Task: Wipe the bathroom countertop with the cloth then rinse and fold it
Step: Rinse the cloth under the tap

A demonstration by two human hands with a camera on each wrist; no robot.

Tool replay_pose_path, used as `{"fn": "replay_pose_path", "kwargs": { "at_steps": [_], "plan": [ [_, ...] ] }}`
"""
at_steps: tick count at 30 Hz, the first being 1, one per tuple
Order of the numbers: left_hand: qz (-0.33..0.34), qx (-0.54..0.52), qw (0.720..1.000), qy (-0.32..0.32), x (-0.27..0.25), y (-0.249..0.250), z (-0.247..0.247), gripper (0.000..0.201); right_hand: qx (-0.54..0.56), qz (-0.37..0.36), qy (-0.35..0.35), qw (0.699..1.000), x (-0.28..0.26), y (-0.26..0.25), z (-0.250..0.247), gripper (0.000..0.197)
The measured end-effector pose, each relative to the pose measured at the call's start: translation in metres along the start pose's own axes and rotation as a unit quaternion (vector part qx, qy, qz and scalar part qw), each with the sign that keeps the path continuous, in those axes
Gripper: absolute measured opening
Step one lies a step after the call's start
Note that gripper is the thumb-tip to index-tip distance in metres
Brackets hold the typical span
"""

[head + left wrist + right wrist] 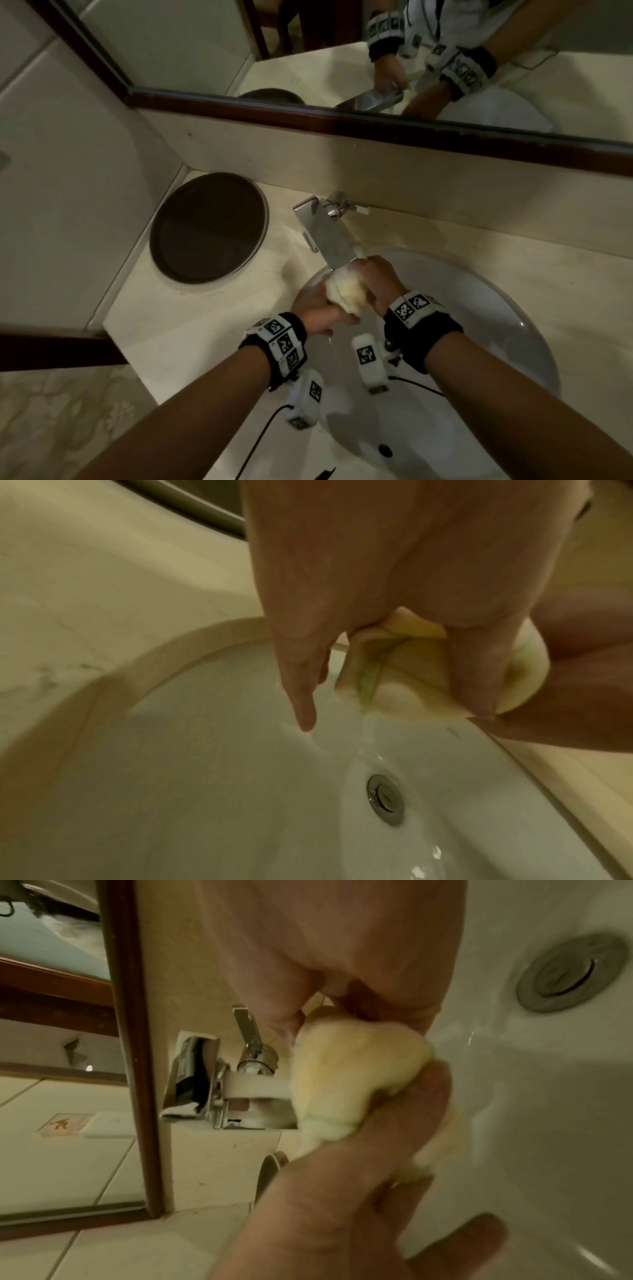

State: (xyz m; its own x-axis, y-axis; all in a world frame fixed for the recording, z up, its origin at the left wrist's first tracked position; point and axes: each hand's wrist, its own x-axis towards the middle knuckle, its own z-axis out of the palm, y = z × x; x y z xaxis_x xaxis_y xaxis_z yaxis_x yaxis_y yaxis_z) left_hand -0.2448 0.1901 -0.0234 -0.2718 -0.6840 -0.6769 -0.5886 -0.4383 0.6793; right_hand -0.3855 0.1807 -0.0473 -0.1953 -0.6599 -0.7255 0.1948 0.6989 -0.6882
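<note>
A pale yellow cloth point(344, 291) is bunched into a wad just below the chrome faucet spout point(327, 238), over the white sink basin point(479, 308). My left hand point(317, 310) grips the wad from the left and below. My right hand point(376, 284) grips it from the right. In the left wrist view the cloth point(394, 685) shows a green stitched edge, and water runs from it toward the drain point(385, 799). In the right wrist view the cloth point(356, 1069) is squeezed between both hands in front of the faucet point(253, 1085).
A dark round tray point(209, 228) lies on the beige marble countertop point(191, 329) left of the sink. A wood-framed mirror point(308, 51) runs along the back wall above the backsplash. The counter's left edge meets a tiled wall.
</note>
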Motion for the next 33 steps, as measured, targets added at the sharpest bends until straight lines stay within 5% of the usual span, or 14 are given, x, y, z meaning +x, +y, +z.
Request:
{"fn": "replay_pose_path", "kwargs": {
  "at_steps": [8,11,17,22,27,33],
  "plan": [
    [-0.007,0.089,0.995,0.034,0.018,0.009,0.011,0.030,-0.144,0.018,0.041,0.989,-0.004,0.005,-0.021,0.053],
    [-0.006,0.058,0.998,0.028,0.017,0.021,0.011,0.034,-0.137,0.007,0.039,0.990,-0.002,0.012,-0.022,0.062],
    [0.002,-0.006,1.000,0.014,0.014,0.031,0.011,0.024,-0.059,0.016,-0.040,0.997,-0.003,0.012,-0.023,0.043],
    [0.052,0.096,0.994,0.020,0.019,0.022,0.009,0.026,-0.081,0.012,-0.023,0.996,-0.001,0.017,-0.017,0.047],
    [-0.040,-0.105,0.990,-0.080,0.017,0.013,0.007,0.061,-0.015,0.014,-0.024,1.000,-0.003,0.022,-0.011,0.043],
    [-0.020,-0.240,0.957,-0.162,0.021,0.009,-0.001,0.055,0.033,0.011,-0.024,0.999,-0.005,0.016,-0.013,0.041]
  ]
}}
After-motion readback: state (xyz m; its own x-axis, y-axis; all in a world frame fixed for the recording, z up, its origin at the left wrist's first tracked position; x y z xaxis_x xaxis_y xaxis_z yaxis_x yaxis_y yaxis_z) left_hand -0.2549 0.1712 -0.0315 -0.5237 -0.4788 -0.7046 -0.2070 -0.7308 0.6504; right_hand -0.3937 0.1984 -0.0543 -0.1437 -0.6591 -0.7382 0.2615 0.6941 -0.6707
